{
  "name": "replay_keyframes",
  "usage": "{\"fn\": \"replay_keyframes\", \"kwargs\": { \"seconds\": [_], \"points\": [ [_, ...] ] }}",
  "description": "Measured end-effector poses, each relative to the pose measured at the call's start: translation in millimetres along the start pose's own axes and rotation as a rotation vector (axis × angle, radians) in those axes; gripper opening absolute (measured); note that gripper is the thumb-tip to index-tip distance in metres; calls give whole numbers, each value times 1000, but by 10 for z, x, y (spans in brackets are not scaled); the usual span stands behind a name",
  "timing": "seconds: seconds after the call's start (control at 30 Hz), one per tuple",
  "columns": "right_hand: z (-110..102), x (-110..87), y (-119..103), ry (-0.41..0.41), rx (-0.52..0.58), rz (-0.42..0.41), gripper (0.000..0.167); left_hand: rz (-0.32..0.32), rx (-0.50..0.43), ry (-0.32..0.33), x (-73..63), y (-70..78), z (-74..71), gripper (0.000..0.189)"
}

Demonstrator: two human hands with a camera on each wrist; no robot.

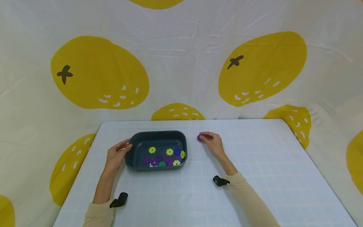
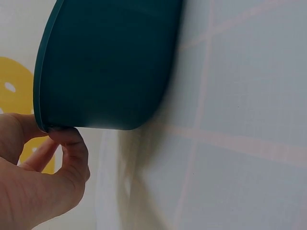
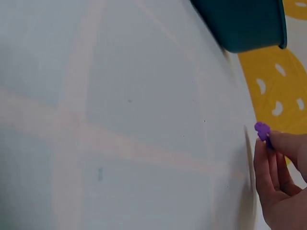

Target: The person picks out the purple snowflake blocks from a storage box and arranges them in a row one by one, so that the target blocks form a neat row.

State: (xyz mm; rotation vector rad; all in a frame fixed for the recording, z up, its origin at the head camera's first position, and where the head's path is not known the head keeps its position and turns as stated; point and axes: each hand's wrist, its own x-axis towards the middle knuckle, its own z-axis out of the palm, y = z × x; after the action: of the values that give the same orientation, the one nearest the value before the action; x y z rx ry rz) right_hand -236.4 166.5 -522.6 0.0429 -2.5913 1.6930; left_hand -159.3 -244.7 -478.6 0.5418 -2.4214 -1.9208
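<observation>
A dark teal rectangular tub (image 1: pixel 158 135) stands toward the back of the table, with several notched plastic discs (image 1: pixel 169 152) in yellow, purple, blue and green lying inside. My left hand (image 1: pixel 114 156) grips the tub's left end, and in the left wrist view its thumb and fingers pinch the rim (image 2: pixel 40 108). To the right of the tub, my right hand (image 1: pixel 212 143) pinches a purple notched disc (image 1: pixel 199 137) between thumb and fingers. The same purple disc (image 3: pixel 262 130) pokes out past the fingertips in the right wrist view, close over the tabletop.
The tub and both hands are over a white table (image 1: pixel 269 183) with a faint grid. Behind its far edge hangs a white cloth (image 1: pixel 181 63) printed with big yellow fruit. A small black device is strapped at each wrist, over the beige sleeves (image 1: pixel 97 214).
</observation>
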Motion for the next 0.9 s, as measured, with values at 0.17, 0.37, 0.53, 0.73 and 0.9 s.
{"fn": "replay_keyframes", "kwargs": {
  "seconds": [0.17, 0.37, 0.53, 0.73, 0.9],
  "points": [
    [25, -4, -20, -19, -8, 31, 21, 3, -6, -3, 5, 2, -4, 49],
    [59, -1, -30, -41, -33, 26, 22, 2, -5, -2, 4, 10, 2, 49],
    [95, 3, -18, -43, -53, 31, 21, 1, -2, -4, 0, 14, 6, 50],
    [151, -8, -46, -32, -96, -19, 19, -2, 3, 6, 0, 15, 10, 49],
    [194, -17, -73, -13, -131, -54, 17, -2, -1, 7, 1, 9, 9, 49]
  ]
}}
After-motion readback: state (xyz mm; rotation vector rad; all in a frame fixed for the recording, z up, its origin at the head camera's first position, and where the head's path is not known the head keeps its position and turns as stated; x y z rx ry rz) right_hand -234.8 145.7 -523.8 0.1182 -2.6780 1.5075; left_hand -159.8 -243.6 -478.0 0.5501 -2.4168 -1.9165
